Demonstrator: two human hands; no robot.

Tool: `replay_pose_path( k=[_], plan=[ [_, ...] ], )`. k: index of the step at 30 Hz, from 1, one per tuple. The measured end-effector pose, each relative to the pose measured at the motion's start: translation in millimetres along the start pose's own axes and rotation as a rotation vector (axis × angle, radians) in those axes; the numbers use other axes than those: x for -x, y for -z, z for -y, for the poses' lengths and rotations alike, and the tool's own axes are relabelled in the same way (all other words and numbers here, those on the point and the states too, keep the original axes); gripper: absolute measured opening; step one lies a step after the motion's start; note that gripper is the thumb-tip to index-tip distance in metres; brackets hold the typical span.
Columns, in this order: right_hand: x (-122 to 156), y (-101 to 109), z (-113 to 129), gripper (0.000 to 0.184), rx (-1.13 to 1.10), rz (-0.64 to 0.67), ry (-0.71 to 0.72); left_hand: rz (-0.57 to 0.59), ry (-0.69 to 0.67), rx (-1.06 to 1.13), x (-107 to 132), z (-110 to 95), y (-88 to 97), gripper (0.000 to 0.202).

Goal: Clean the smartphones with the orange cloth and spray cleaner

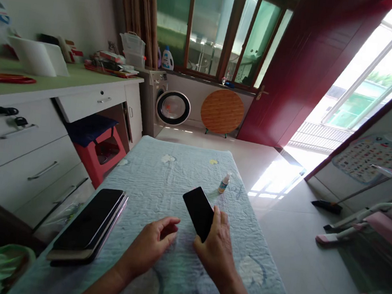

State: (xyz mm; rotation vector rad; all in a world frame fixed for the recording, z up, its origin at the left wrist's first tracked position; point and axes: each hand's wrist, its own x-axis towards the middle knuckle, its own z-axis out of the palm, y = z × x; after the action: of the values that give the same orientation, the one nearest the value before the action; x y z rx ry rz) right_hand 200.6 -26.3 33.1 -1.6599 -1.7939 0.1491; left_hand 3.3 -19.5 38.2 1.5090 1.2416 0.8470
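Observation:
A black smartphone [198,212] is held in my right hand [217,251], thumb along its near edge and fingers round its right side. Its dark screen faces up. To the left of it, my left hand [151,245] is empty, its fingers bent and the thumb apart from them. Behind the phone a small spray bottle [224,184] with a white top and blue label stands upright. On the left side of the cloth-covered table [164,176] lies a stack [90,222] of flat things with a large black-screened device on top.
White drawers and a desk [96,93] line the left, with a red stool [101,155] partly under it. A green-rimmed bin [28,253] stands at the lower left. Farther off are a washing machine [152,99] with its door open, a round wooden board [222,111] and a pink chair [390,230].

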Motion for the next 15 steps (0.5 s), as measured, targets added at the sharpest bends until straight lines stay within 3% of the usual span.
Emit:
replay_pose_path(
  k=[4,8,15],
  plan=[
    [-3,23,-45,0.07,0.141,-0.03,-0.106,-0.141,-0.16,-0.283,3,18,13.5,0.031],
    [-5,38,-80,0.067,0.276,-0.027,-0.243,-0.236,-0.25,-0.411,2,35,20.3,0.028],
    [-7,43,-89,0.068,0.457,0.016,-0.355,-0.294,-0.423,-0.596,1,50,14.8,0.022]
  ],
)
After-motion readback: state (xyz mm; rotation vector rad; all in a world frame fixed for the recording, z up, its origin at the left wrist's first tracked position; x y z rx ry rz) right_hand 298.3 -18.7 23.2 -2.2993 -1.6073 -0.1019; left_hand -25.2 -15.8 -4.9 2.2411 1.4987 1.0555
